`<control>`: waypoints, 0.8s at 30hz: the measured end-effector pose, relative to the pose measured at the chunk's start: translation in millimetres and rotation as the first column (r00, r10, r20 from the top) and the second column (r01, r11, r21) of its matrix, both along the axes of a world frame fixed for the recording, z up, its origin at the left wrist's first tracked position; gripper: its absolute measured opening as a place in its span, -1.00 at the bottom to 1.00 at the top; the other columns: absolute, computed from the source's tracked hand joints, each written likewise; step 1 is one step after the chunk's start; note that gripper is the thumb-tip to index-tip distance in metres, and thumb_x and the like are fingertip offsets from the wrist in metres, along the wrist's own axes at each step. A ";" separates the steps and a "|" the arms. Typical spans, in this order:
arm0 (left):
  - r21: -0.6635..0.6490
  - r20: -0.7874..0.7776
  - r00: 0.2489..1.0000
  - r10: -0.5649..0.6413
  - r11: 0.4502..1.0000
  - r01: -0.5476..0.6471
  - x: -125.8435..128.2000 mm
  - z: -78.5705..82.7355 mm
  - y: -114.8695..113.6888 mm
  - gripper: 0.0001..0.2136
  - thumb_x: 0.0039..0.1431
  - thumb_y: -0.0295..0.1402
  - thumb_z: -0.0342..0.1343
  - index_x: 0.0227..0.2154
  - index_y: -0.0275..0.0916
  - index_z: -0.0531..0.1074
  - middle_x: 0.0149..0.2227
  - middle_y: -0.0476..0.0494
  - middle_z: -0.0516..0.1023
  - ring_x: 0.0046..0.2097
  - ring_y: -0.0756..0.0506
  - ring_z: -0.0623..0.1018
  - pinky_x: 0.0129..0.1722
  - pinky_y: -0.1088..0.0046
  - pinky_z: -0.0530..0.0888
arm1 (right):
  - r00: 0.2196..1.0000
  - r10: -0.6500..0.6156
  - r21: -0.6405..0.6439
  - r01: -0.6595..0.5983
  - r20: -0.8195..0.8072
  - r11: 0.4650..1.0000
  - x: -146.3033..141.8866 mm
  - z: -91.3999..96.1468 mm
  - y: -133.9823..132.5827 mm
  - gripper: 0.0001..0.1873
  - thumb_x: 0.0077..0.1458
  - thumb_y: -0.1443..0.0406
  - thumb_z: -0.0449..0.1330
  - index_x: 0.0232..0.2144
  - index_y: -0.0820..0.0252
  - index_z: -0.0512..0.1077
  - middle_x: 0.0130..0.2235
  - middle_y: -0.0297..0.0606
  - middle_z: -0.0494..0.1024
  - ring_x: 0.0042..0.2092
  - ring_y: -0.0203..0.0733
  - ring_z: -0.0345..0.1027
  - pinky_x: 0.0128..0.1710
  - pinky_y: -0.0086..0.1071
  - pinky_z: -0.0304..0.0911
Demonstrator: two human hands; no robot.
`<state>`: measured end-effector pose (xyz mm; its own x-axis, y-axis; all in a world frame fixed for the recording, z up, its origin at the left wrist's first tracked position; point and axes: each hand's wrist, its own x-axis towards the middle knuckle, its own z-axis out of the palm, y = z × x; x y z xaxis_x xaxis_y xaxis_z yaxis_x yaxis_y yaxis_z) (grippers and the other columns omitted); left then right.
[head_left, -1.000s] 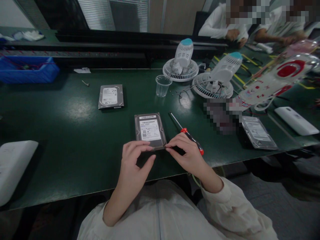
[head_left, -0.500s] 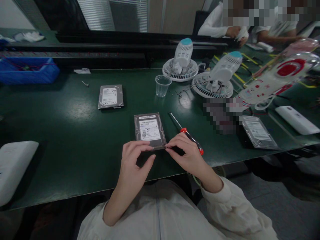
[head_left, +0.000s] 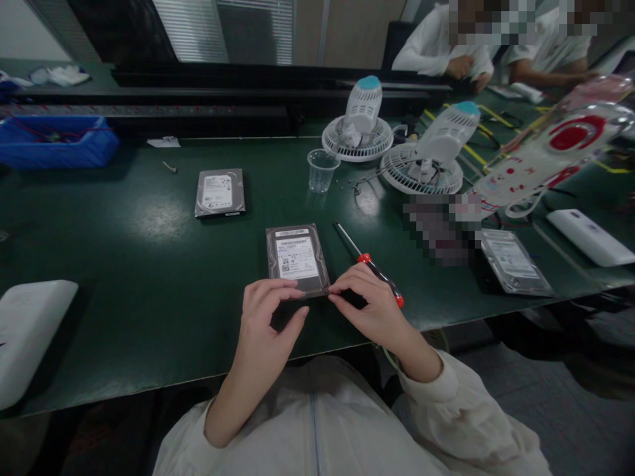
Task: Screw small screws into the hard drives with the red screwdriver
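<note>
A hard drive (head_left: 296,254) lies label up on the green table in front of me. My left hand (head_left: 272,307) rests its fingertips over the near edge of the drive, thumb held apart from the fingers. At the near right corner, the thumb and forefinger of my right hand (head_left: 364,297) come together in a pinch. Whatever is between those fingertips is too small to make out. Just beyond my right hand lies a screwdriver (head_left: 380,272) with a red and black handle, its shaft pointing away to the left and its grip partly behind my fingers.
A second hard drive (head_left: 219,192) lies farther left, a third (head_left: 513,262) to the right. Behind stand a clear plastic cup (head_left: 321,173) and two white fans (head_left: 362,119). A blue bin (head_left: 59,142), white devices (head_left: 30,337) and a decorated bottle (head_left: 536,158) surround. Co-workers sit at back right.
</note>
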<state>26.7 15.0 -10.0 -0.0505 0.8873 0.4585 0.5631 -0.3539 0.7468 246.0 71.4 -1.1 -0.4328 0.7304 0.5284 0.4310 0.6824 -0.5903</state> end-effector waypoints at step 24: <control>-0.052 -0.208 0.978 0.011 0.998 -0.022 47.1 4.8 13.5 -0.64 0.16 -0.58 0.37 -0.06 -0.08 0.47 -0.14 -0.07 0.75 -0.01 -0.32 0.58 0.09 -0.02 0.37 | 0.764 -0.515 0.089 0.525 0.388 0.847 46.6 -8.2 -12.9 -0.47 0.18 0.14 0.42 0.08 0.21 0.34 -0.02 0.09 0.54 -0.04 0.25 0.46 -0.10 0.05 0.44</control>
